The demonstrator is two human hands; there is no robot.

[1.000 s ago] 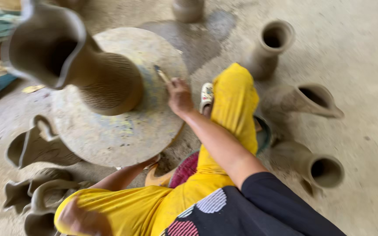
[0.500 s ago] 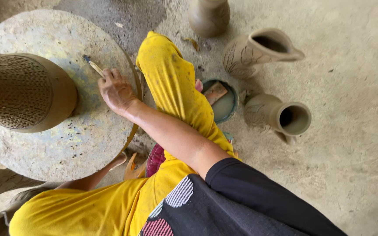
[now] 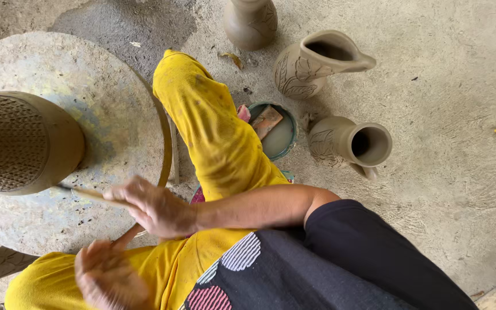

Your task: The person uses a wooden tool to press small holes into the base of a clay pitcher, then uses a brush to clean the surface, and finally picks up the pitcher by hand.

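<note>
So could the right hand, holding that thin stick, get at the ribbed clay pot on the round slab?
Probably yes. The right hand holds the stick, whose tip seems already at the ribbed pot; nothing lies between.

Three unfired clay jugs are set on the concrete floor (image 3: pixel 460 172): one (image 3: pixel 251 22) at the top edge, one with a spout (image 3: pixel 311 66), one (image 3: pixel 345 143) lying sideways. A teal bowl (image 3: pixel 282 140) is placed between them.

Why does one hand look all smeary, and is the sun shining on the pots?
In the head view the left hand is blurred while the right hand, gripping a thin stick, is sharper; the light is soft and even, with no glare, and the jugs cast only faint shadows on the floor.
</note>
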